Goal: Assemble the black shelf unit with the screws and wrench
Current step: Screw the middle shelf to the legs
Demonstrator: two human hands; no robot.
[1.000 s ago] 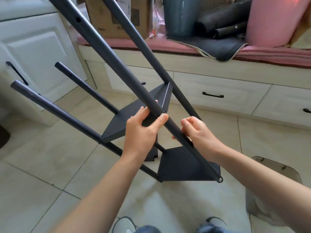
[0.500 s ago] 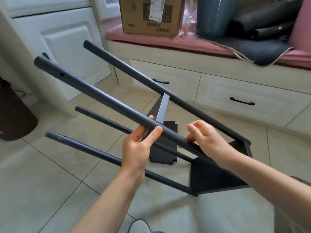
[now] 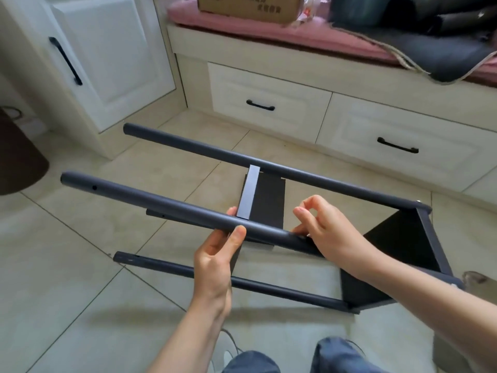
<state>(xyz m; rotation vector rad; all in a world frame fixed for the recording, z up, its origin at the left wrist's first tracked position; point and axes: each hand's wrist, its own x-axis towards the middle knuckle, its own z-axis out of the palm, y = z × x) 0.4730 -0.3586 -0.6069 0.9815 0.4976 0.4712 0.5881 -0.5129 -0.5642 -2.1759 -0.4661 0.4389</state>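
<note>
The black shelf unit [image 3: 269,165] lies on its side over the tiled floor, with several round poles running left to right. A square shelf panel [image 3: 395,243] closes the right end and a second panel [image 3: 266,200] sits mid-length. My left hand [image 3: 215,262] grips the nearest upper pole [image 3: 150,197] from below, thumb over its front. My right hand [image 3: 330,232] holds the same pole further right, fingers curled, forefinger and thumb raised in a loop. No screws or wrench show.
A white cabinet [image 3: 113,60] stands at the back left. Drawers with black handles [image 3: 269,103] run under a pink-cushioned bench carrying a cardboard box [image 3: 247,6]. A dark brown object [image 3: 18,160] sits at the far left. My knees [image 3: 341,356] are at the bottom edge.
The shelf frame has swung down from steeply tilted to nearly level on its side. Both hands stayed on the near pole and lowered with it.
</note>
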